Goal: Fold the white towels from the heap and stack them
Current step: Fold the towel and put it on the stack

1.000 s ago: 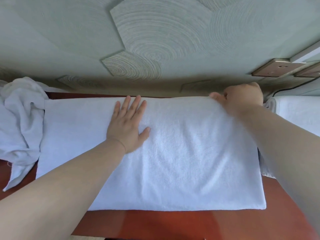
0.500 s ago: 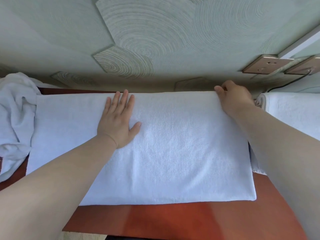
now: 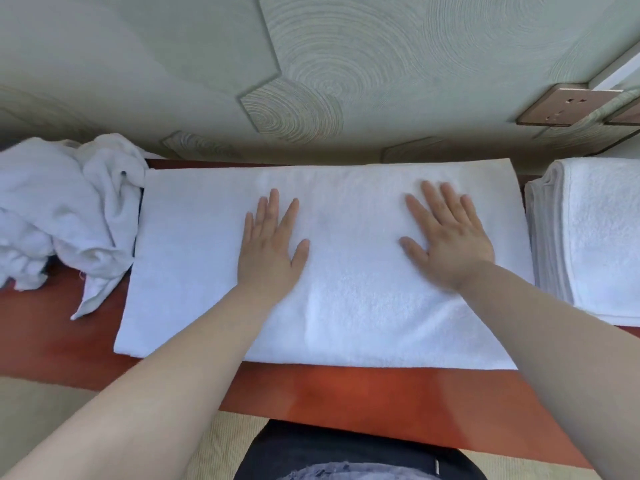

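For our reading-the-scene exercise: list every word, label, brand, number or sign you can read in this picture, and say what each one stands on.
None can be read.
The spread towel, the towel heap and the folded stack are plain white, with no tag or print showing.
The wall sockets show only holes, no lettering.
The wall carries ring patterns, not writing.

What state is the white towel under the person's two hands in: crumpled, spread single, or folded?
Folded. The towel lies as a flat, smooth rectangle with a thick doubled near edge, and the left hand and right hand rest flat on it.
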### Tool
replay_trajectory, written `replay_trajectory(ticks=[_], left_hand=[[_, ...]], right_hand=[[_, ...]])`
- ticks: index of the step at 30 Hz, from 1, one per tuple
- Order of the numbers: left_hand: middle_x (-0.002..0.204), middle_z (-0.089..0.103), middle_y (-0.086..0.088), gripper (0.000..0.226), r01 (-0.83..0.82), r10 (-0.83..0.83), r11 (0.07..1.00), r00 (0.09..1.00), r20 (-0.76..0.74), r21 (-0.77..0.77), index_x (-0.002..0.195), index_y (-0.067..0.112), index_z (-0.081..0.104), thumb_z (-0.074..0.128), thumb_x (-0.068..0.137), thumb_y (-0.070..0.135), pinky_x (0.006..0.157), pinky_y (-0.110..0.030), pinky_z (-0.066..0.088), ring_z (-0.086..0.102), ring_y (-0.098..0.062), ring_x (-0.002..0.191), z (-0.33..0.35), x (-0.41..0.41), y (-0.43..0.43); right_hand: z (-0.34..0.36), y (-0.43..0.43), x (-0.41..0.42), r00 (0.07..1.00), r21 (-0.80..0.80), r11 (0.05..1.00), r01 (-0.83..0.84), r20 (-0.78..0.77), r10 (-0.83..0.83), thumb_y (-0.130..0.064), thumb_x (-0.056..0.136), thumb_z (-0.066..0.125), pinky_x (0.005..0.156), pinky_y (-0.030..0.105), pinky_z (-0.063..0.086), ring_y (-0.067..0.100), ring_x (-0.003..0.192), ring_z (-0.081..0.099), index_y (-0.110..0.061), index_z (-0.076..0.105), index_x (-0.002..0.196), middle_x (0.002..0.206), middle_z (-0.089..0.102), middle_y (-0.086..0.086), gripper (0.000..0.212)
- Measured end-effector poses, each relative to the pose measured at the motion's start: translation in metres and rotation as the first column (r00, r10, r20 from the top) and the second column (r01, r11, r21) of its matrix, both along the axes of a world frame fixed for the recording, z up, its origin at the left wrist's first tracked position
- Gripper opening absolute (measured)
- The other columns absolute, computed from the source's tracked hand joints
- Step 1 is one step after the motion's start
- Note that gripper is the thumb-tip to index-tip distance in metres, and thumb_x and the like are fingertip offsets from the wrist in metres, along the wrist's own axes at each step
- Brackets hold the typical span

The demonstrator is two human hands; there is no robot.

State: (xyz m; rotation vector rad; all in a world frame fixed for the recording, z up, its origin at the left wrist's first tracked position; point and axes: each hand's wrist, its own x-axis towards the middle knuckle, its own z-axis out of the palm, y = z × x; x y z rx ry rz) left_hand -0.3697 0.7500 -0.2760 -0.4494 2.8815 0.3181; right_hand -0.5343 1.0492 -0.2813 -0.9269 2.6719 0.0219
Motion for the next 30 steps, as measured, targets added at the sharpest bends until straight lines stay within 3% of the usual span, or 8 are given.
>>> replay_trajectory(ticks=[6, 9, 11, 14, 17, 20, 24, 30], left_hand=[[0.175, -0.005, -0.009, 0.084, 0.003, 0.002, 0.998, 0.996, 0.085, -0.058, 0.167, 0.023, 0.010, 0.036, 0.097, 0.060, 0.129, -0.054, 0.000, -0.007, -0.030, 0.161, -0.007, 0.101, 0.009], [0.175, -0.001, -0.007, 0.090, 0.246, -0.242, 0.968, 0.966, 0.087, -0.043, 0.167, 0.022, 0.013, 0.045, 0.093, 0.063, 0.127, -0.062, 0.009, -0.003, -0.032, 0.161, -0.012, 0.102, 0.030], [0.175, -0.001, -0.004, 0.094, 0.285, -0.272, 0.955, 0.951, 0.148, -0.078, 0.167, 0.025, 0.014, 0.045, 0.090, 0.068, 0.125, -0.065, 0.010, -0.003, -0.033, 0.161, -0.013, 0.098, 0.034], [0.175, -0.008, -0.006, 0.098, 0.269, -0.232, 0.955, 0.940, 0.250, -0.123, 0.167, 0.026, 0.008, 0.038, 0.088, 0.076, 0.123, -0.069, 0.004, -0.010, -0.038, 0.159, -0.007, 0.094, 0.034], [0.170, -0.027, -0.008, 0.099, 0.233, -0.197, 0.965, 0.947, 0.253, -0.122, 0.164, 0.030, -0.015, 0.028, 0.089, 0.080, 0.122, -0.069, -0.009, -0.024, -0.040, 0.156, 0.001, 0.073, 0.057], [0.170, -0.027, -0.006, 0.095, 0.336, -0.324, 0.941, 0.930, 0.176, -0.043, 0.163, 0.032, -0.016, 0.027, 0.092, 0.077, 0.123, -0.066, -0.012, -0.027, -0.033, 0.156, 0.007, 0.030, 0.106], [0.164, -0.041, -0.002, 0.093, 0.514, -0.481, 0.857, 0.828, 0.290, -0.047, 0.157, 0.033, -0.031, 0.016, 0.091, 0.080, 0.118, -0.072, -0.014, -0.038, -0.034, 0.151, 0.004, 0.010, 0.148], [0.165, -0.039, -0.005, 0.105, 0.595, -0.552, 0.803, 0.757, 0.351, -0.022, 0.162, 0.027, -0.020, 0.021, 0.086, 0.086, 0.116, -0.076, -0.011, -0.036, -0.040, 0.151, 0.006, 0.047, 0.141]], right_hand=[[0.004, -0.008, 0.008, 0.999, 0.006, 0.999, 0.035, 0.022, -0.036, -0.067, 0.100, 0.014, 0.127, 0.057, -0.002, 0.031, 0.158, -0.012, -0.027, 0.007, 0.166, 0.173, -0.010, 0.003, 0.077], [0.003, -0.019, 0.057, 0.986, -0.118, 0.979, -0.168, -0.006, 0.169, -0.065, 0.099, 0.030, 0.125, 0.062, 0.010, 0.036, 0.158, 0.007, -0.022, 0.026, 0.163, 0.172, 0.012, 0.010, 0.078], [0.001, -0.010, 0.090, 0.965, -0.094, 0.961, -0.259, 0.007, 0.261, -0.066, 0.099, 0.034, 0.126, 0.059, 0.012, 0.031, 0.160, 0.001, -0.027, 0.021, 0.165, 0.173, 0.006, 0.005, 0.078], [0.002, 0.008, 0.099, 0.981, -0.006, 0.982, -0.186, 0.058, 0.186, -0.070, 0.098, 0.029, 0.128, 0.054, 0.003, 0.025, 0.159, -0.012, -0.033, 0.008, 0.166, 0.173, -0.009, -0.002, 0.080], [0.005, 0.026, 0.098, 0.987, 0.023, 0.989, -0.145, 0.068, 0.143, -0.071, 0.097, 0.029, 0.128, 0.055, 0.001, 0.026, 0.159, -0.013, -0.034, 0.009, 0.165, 0.173, -0.009, -0.003, 0.080], [0.002, 0.059, 0.087, 0.999, 0.036, 0.999, 0.026, 0.045, -0.028, -0.070, 0.098, 0.025, 0.128, 0.053, 0.000, 0.023, 0.158, -0.018, -0.035, 0.005, 0.165, 0.173, -0.012, -0.004, 0.078], [0.003, 0.102, 0.088, 0.994, 0.102, 0.989, 0.110, 0.018, -0.112, -0.071, 0.099, 0.021, 0.128, 0.052, 0.002, 0.025, 0.158, -0.015, -0.033, 0.002, 0.165, 0.173, -0.013, -0.002, 0.079], [0.005, 0.114, 0.162, 0.984, 0.052, 0.985, 0.165, 0.055, -0.168, -0.072, 0.095, 0.036, 0.125, 0.060, 0.012, 0.034, 0.159, -0.005, -0.026, 0.014, 0.165, 0.173, -0.003, 0.008, 0.086]])
